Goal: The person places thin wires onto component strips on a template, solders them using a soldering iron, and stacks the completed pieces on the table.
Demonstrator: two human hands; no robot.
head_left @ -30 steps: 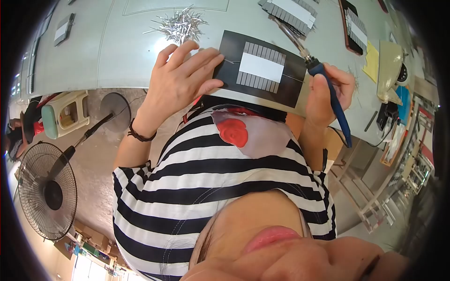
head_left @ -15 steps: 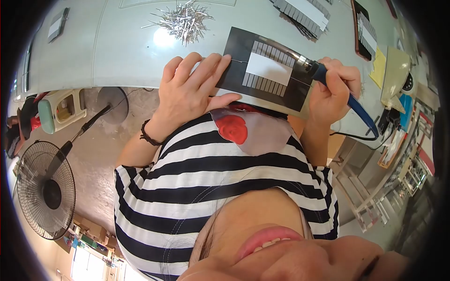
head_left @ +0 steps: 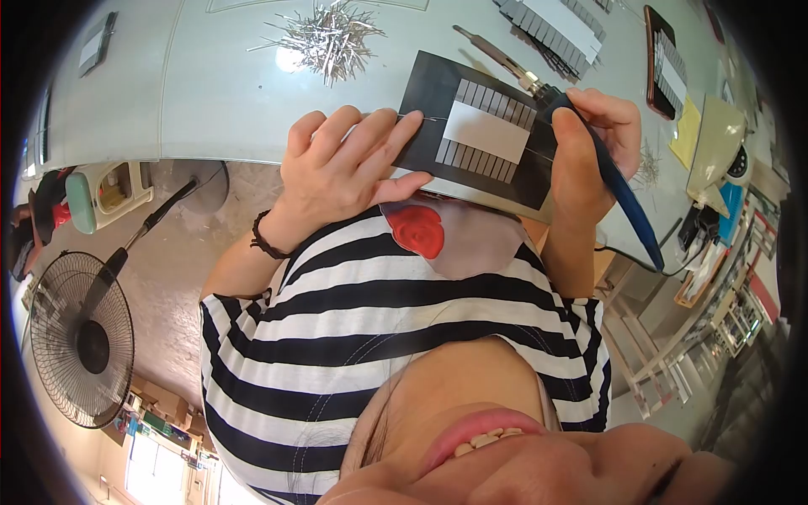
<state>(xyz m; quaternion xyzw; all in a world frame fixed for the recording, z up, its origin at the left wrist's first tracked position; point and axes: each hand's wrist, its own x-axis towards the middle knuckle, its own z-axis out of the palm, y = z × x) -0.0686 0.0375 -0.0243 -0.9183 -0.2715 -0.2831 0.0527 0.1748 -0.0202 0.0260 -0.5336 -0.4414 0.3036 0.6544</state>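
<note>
My right hand [head_left: 593,160] grips a soldering iron [head_left: 619,189] by its dark blue handle. The iron's metal tip points up and left, beyond the plate's far edge. A black plate [head_left: 418,80] lies in front of my chest, bearing two rows of narrow grey strips [head_left: 497,101] with a white rectangle [head_left: 486,132] between them. My left hand [head_left: 341,164] rests at the plate's left edge with its fingers stretched out. Its index fingertip presses by a thin wire [head_left: 433,119] that runs to the strips. The thumb lies near the plate's lower left corner.
A heap of thin metal pieces [head_left: 328,42] lies on the pale table [head_left: 227,101]. More strip assemblies [head_left: 555,32] sit at the far right, one on a phone [head_left: 656,63]. Further right are a yellow paper [head_left: 686,130] and a cream-coloured device [head_left: 714,139]. A fan [head_left: 84,337] stands left.
The soldering iron's tip has swung away from the strips, past the plate's far edge, and its handle has tilted. My left hand stays at the plate, its index finger slightly shifted right.
</note>
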